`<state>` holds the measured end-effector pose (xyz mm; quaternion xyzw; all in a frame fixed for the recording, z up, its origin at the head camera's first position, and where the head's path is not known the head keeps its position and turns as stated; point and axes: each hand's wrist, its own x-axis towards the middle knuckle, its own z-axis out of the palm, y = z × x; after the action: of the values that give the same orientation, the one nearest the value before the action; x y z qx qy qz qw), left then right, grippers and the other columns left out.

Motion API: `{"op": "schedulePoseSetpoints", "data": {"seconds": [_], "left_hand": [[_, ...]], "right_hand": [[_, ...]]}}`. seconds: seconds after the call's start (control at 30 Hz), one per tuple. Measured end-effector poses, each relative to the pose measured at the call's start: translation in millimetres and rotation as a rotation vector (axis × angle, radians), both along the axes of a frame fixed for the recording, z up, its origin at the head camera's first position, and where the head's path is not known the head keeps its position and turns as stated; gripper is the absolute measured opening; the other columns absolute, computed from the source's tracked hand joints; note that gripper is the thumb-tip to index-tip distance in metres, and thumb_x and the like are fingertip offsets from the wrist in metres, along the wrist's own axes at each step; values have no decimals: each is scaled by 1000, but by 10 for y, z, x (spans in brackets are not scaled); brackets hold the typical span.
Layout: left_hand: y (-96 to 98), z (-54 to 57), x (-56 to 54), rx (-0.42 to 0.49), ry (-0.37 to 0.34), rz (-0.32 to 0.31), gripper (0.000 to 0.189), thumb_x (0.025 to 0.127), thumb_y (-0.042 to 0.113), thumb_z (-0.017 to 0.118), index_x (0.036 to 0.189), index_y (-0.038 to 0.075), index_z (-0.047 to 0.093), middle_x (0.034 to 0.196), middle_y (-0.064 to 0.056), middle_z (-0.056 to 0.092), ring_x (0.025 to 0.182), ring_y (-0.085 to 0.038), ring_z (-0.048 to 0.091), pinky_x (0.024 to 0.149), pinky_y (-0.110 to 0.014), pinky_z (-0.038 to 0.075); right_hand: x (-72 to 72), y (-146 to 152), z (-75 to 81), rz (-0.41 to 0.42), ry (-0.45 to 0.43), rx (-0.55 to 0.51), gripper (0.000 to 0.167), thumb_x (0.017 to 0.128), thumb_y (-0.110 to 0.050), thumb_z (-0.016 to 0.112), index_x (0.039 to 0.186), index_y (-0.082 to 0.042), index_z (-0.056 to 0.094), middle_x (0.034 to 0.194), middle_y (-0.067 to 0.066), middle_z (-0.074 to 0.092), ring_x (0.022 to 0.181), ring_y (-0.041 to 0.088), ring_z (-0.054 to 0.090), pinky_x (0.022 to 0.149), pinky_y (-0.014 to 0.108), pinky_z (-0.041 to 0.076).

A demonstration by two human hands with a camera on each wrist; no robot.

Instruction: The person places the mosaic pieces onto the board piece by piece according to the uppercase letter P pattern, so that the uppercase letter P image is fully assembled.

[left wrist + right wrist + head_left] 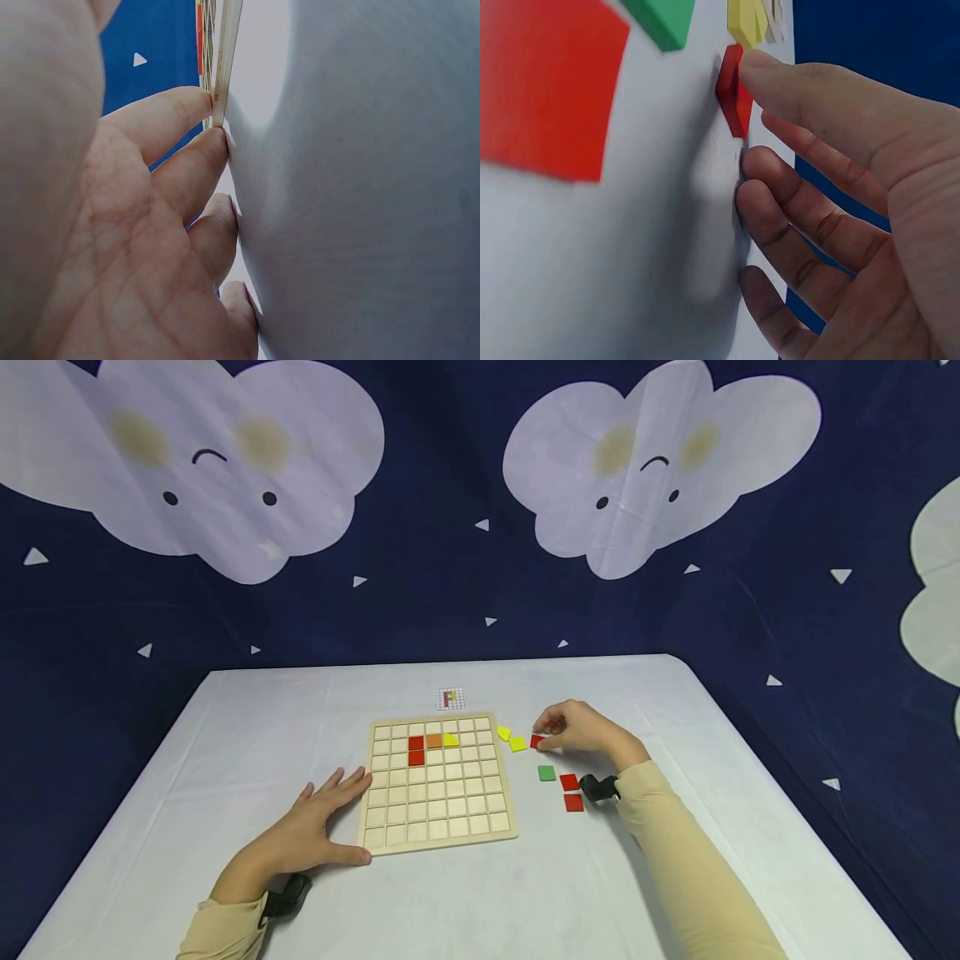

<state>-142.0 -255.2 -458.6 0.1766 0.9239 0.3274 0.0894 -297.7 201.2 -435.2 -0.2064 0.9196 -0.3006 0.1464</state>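
1. Right hand (579,727): its thumb touches a red tile (737,105) lying on the desk (292,718). The other fingers bend loosely and stand apart from one another; I cannot tell whether the index finger also pinches the tile.
2. That tile is right at the right thumb's tip, so the right hand is by far the nearer. The piece looks square, with no evident long axis.
3. The key relation: the wooden board (437,810) lies to the left of the right fingers, and two yellow tiles (517,744) sit between, near the red one.
4. Left hand (313,828): fingers spread, thumb and some fingertips touching the board's left edge.
5. Closer to the person than the right fingers lie a green tile (547,773) and two more red tiles (573,803); a patterned card (451,698) is left of those fingers, beyond the board.
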Motion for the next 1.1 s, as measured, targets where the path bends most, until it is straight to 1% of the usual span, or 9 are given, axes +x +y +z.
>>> {"op": "schedulePoseSetpoints", "data": {"seconds": [0.23, 0.43, 0.57, 0.7, 1.1], "left_hand": [[-1, -9, 7, 5, -3, 1, 117, 69, 53, 97, 164, 10, 44, 175, -18, 33, 163, -57, 15, 123, -84, 0], [-3, -28, 15, 1, 10, 0, 117, 69, 54, 97, 164, 10, 45, 174, -18, 34, 162, -57, 16, 122, -85, 2], [-2, -19, 6, -10, 18, 2, 117, 69, 54, 97, 164, 10, 45, 174, -18, 35, 162, -57, 17, 122, -85, 2], [2, -8, -2, -8, 11, 3, 118, 69, 54, 97, 164, 10, 44, 174, -18, 34, 162, -56, 16, 123, -85, 1], [4, -4, 0, -8, 2, 3, 117, 69, 53, 97, 164, 10, 44, 175, -18, 33, 162, -57, 16, 123, -84, 1]], "right_hand": [[35, 76, -38, -31, -23, 15, 29, 88, -23, 90, 112, -12, 79, 104, -1, 75, 97, 15, 64, 93, 32, 55], [46, 85, -72, -37, -8, -3, 29, 86, -23, 90, 110, -12, 78, 100, 0, 72, 95, 16, 61, 90, 31, 53], [42, 83, -95, -46, 3, 5, 27, 87, -23, 90, 108, -12, 77, 98, 0, 70, 94, 15, 60, 87, 29, 51], [35, 86, -111, -50, 9, 1, 26, 88, -22, 89, 108, -11, 76, 97, 1, 69, 93, 16, 59, 87, 30, 51], [26, 72, -113, -59, 24, -7, 22, 89, -20, 88, 104, -10, 76, 91, -1, 68, 88, 14, 59, 83, 29, 50]]}}
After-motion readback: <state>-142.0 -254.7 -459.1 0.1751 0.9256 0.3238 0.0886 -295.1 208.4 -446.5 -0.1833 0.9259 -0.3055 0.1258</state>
